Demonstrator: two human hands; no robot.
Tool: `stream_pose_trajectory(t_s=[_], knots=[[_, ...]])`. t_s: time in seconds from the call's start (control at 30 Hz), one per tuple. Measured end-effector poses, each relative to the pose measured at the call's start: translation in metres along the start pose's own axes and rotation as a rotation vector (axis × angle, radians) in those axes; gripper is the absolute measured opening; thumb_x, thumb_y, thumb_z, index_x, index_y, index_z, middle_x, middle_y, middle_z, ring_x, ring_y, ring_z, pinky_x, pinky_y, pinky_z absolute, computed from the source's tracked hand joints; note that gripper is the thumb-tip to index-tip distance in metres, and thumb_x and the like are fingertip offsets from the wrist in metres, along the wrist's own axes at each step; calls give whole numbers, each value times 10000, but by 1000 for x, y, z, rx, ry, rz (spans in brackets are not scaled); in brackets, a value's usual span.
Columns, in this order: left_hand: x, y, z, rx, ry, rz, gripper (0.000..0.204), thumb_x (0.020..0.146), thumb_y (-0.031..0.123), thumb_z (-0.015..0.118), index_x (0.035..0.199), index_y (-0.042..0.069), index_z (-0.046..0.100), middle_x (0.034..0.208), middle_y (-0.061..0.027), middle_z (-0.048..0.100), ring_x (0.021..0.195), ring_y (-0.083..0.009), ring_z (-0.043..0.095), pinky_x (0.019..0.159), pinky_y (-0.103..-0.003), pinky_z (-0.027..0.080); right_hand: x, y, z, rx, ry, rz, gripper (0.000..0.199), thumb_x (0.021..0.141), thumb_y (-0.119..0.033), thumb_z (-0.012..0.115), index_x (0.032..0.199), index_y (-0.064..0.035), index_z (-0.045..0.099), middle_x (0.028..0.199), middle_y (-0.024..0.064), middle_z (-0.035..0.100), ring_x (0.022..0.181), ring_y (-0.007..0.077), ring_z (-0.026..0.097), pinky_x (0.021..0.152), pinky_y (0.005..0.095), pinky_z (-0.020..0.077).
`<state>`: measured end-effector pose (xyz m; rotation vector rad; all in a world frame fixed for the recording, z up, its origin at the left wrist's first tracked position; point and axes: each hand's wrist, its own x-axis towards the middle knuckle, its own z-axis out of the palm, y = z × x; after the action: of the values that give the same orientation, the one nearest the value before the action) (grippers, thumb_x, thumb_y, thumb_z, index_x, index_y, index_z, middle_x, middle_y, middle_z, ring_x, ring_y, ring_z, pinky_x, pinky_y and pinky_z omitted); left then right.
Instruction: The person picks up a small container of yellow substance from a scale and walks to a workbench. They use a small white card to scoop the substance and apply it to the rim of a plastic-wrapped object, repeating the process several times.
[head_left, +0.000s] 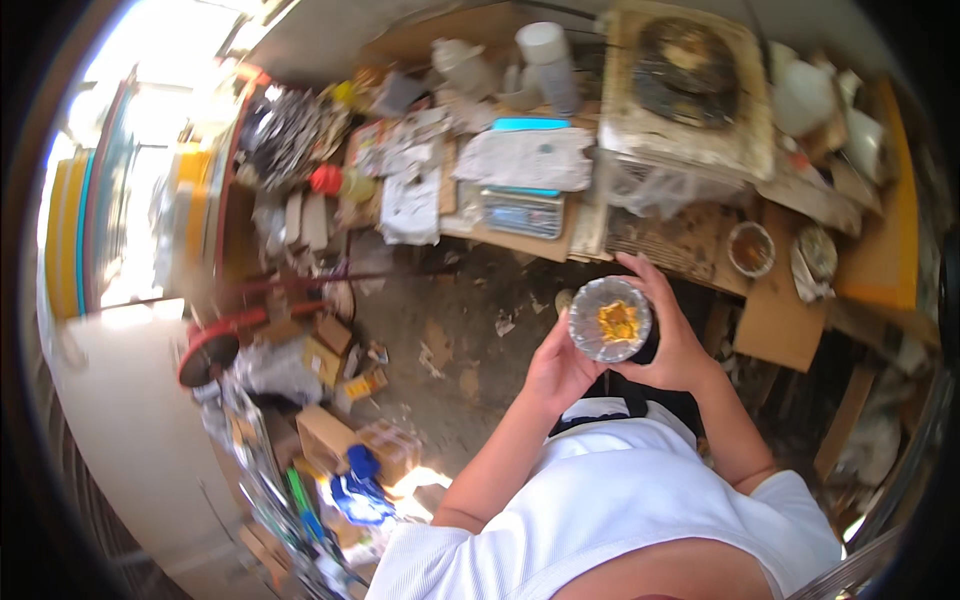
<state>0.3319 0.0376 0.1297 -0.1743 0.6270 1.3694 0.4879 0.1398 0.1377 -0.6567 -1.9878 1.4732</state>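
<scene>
Both hands (left (560,368), right (672,340)) cradle the round container (610,320) between them.

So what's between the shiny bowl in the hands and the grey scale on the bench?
In the head view, only dirty floor and the wooden bench edge lie between the bowl and the scale.

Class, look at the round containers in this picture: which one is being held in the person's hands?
The clear round container with yellow contents, gripped by both hands; the small bowl rests on the workbench.

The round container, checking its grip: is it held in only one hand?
No: both the left hand and right hand clasp the round container.
</scene>
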Motion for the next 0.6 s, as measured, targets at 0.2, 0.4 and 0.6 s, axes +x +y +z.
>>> stream_pose_trajectory(t_s=[0.2, 0.4, 0.6], knots=[[-39, 14, -33, -66, -20, 131, 449, 976, 398, 334, 1318, 116, 407, 1289, -79, 502, 1166, -226, 506, 950, -414, 439, 26, -9, 48, 153, -235, -43, 1069, 553, -122, 816, 1418, -57, 191, 1397, 161, 331, 1269, 300, 389, 1042, 375, 317], [-108, 46, -87, -206, 64, 404, 444, 969, 404, 349, 1294, 115, 439, 1279, -60, 513, 1160, -212, 511, 943, -396, 443, 75, -42, 136, 129, -572, -137, 1014, 573, -134, 794, 1407, -65, 223, 1417, 161, 314, 1291, 329, 351, 1058, 392, 305], [-224, 66, -165, -397, 107, 711, 472, 950, 414, 397, 1321, 123, 423, 1311, -60, 489, 1200, -210, 475, 984, -399, 399, 83, -85, 297, 231, -969, -212, 989, 581, -71, 735, 1412, -34, 201, 1413, 168, 335, 1279, 316, 387, 1054, 375, 310]])
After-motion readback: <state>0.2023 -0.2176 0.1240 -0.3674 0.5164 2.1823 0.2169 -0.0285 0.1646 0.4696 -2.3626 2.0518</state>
